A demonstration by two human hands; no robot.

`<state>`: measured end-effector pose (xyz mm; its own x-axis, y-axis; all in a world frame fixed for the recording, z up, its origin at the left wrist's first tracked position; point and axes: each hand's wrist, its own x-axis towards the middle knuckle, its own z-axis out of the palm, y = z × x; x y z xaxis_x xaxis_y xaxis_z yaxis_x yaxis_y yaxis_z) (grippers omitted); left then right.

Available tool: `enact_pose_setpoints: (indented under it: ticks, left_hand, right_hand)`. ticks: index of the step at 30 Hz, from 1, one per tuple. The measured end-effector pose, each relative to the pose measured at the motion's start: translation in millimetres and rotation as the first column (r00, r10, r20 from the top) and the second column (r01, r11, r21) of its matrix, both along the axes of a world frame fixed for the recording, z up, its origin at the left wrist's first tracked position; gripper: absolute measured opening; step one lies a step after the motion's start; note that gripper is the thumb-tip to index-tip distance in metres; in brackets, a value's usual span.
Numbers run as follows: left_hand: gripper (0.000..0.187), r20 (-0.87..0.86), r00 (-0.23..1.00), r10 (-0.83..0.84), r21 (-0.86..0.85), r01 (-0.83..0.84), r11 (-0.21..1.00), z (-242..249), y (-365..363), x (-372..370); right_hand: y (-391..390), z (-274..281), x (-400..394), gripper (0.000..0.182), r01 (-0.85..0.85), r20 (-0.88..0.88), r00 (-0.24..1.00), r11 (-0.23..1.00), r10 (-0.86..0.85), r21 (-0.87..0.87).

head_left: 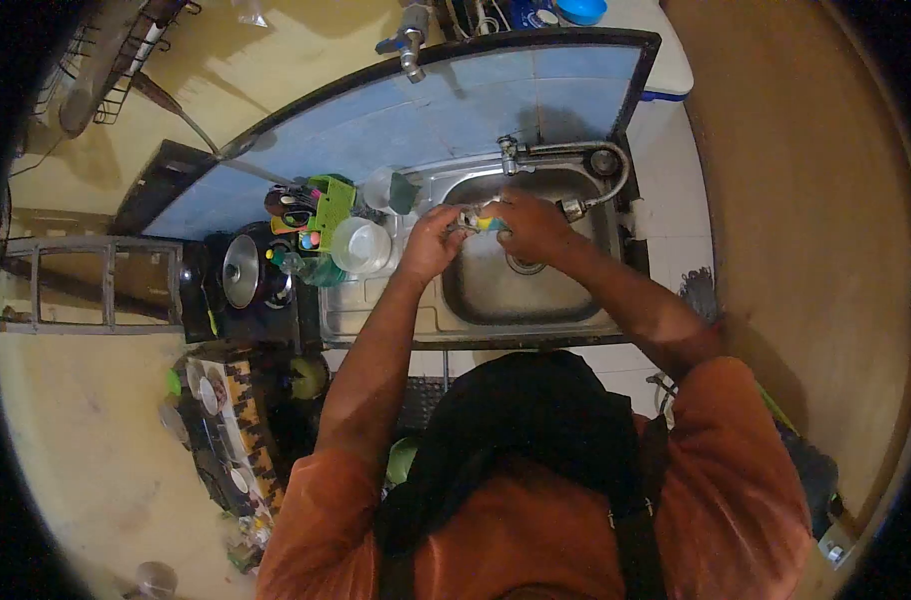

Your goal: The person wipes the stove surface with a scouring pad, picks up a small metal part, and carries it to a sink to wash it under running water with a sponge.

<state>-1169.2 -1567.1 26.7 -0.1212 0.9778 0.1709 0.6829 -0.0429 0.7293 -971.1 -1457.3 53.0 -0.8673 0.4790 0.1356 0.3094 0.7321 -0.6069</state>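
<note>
Over the left part of the steel sink basin (pixel 531 305), my two hands meet. My left hand (pixel 436 242) is closed on a small shiny, silvery piece (pixel 468 217), too small to name. My right hand (pixel 534 228) is closed around a yellow and blue sponge (pixel 490 222) and presses it close to that piece. Most of the sponge is hidden by the fingers. Behind the hands is the tap (pixel 509 150), with its curved flexible spout (pixel 616 160) bending round to the right side of the basin.
Left of the basin, the drainboard (pixel 361 295) carries white tubs (pixel 361 245), a clear container (pixel 381 188) and a green plastic bottle (pixel 321 270). A green utensil basket (pixel 333 203) stands behind them. A lidded pan (pixel 241 270) sits farther left. Another tap (pixel 412 55) hangs above the tiles.
</note>
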Motion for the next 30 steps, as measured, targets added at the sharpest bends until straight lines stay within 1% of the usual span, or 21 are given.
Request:
enact_pose_setpoints:
  ticks: [1,3,6,9,11,12,14,15,16,17,19,20,21,22,23,24,25,26,27,29,30]
  left_hand:
    - [0.032,-0.004,1.000,-0.021,0.029,0.021,0.999,-0.1,1.4,-1.3]
    - [0.032,-0.011,0.999,-0.038,0.058,0.039,0.998,0.2,1.2,-4.9]
    - [0.032,-0.062,0.996,-0.067,-0.012,0.066,0.998,13.0,1.0,-5.0]
    - [0.034,-0.020,1.000,-0.019,-0.104,0.017,0.994,18.1,0.4,-4.6]
    - [0.035,-0.030,0.999,0.012,-0.298,-0.021,0.954,21.5,3.7,-7.4]
    - [0.035,-0.029,0.999,0.014,-0.298,-0.022,0.954,20.2,6.6,-8.5]
    - [0.037,-0.302,0.953,-0.022,-0.387,-0.102,0.916,19.9,12.1,-5.8]
    - [0.037,-0.295,0.955,-0.022,-0.396,-0.102,0.913,20.8,10.0,-0.5]
    - [0.037,-0.364,0.931,0.008,-0.322,-0.134,0.937,39.8,11.7,11.7]
    - [0.038,-0.428,0.903,0.043,-0.241,-0.160,0.957,52.3,13.9,20.5]
    - [0.037,-0.395,0.915,0.077,-0.234,-0.181,0.955,50.7,16.9,27.5]
    - [0.037,-0.369,0.923,0.111,-0.227,-0.205,0.952,44.6,19.0,29.3]
    - [0.037,-0.361,0.927,0.101,-0.238,-0.196,0.951,14.7,18.6,24.5]
    - [0.033,-0.393,0.919,0.002,-0.492,-0.213,0.844,-38.9,9.6,17.0]
    - [0.029,-0.395,0.913,-0.104,-0.707,-0.230,0.669,-87.0,-3.5,14.4]
    - [0.029,-0.385,0.916,-0.109,-0.712,-0.219,0.667,-120.1,-14.6,17.3]
    - [0.026,-0.389,0.917,-0.088,-0.623,-0.191,0.759,-146.8,-23.1,21.3]
    - [0.023,-0.389,0.918,-0.076,-0.531,-0.156,0.833,-152.0,-24.9,27.8]
    - [0.023,-0.374,0.923,-0.097,-0.557,-0.140,0.818,-158.6,-27.3,30.2]
    - [0.020,-0.233,0.969,0.086,-0.456,-0.187,0.870,-140.2,-11.7,33.1]
    - [0.020,-0.273,0.962,-0.012,-0.253,-0.060,0.965,-136.7,-12.8,33.8]
  right_hand:
    - [0.4,4.2,3.2,0.039,0.006,0.049,0.999,1.000,-0.006,-0.006]
    - [0.9,9.1,12.2,0.040,-0.015,0.019,1.000,0.999,0.016,-0.033]
    - [2.1,10.1,19.0,0.043,-0.041,0.025,0.999,0.994,0.044,-0.097]
    - [4.2,-3.5,27.1,0.048,-0.035,0.062,0.997,0.987,0.045,-0.156]
    - [6.7,-13.8,36.1,0.051,-0.029,0.065,0.997,0.984,0.041,-0.177]
    - [8.2,-18.1,43.0,0.052,0.021,0.057,0.998,0.978,-0.009,-0.206]
    - [10.7,-25.1,59.9,0.053,0.069,0.055,0.997,0.969,-0.058,-0.238]
    - [8.8,-28.9,71.0,0.052,0.112,0.022,0.994,0.935,-0.111,-0.337]
    - [6.5,-31.1,78.6,0.052,0.150,-0.006,0.986,0.889,-0.169,-0.432]
    - [2.7,-29.1,85.8,0.052,0.152,0.001,0.986,0.888,-0.168,-0.433]
    - [-6.9,-22.9,101.1,0.048,0.153,-0.071,0.977,0.898,-0.199,-0.412]
    - [-11.0,-23.6,105.0,0.048,0.162,-0.060,0.977,0.895,-0.205,-0.416]
    - [-16.5,-25.5,107.5,0.047,0.187,-0.004,0.975,0.836,-0.221,-0.517]
    - [-26.5,-29.8,112.2,0.046,0.215,0.059,0.972,0.760,-0.227,-0.614]
    - [-40.2,-39.2,118.7,0.046,0.226,0.079,0.971,0.748,-0.227,-0.624]
    - [-47.5,-51.4,122.9,0.046,0.240,0.108,0.970,0.805,-0.217,-0.543]
    - [-44.5,-59.1,124.0,0.046,0.252,0.134,0.968,0.857,-0.214,-0.449]
    - [-40.6,-60.6,125.5,0.046,0.269,0.142,0.963,0.850,-0.229,-0.453]
    - [-45.4,-59.9,130.1,0.046,0.287,0.132,0.958,0.808,-0.256,-0.515]
    - [-51.3,-56.1,134.3,0.047,0.296,0.127,0.953,0.761,-0.274,-0.578]
    - [-50.0,-53.2,133.3,0.047,0.294,0.132,0.954,0.758,-0.268,-0.583]
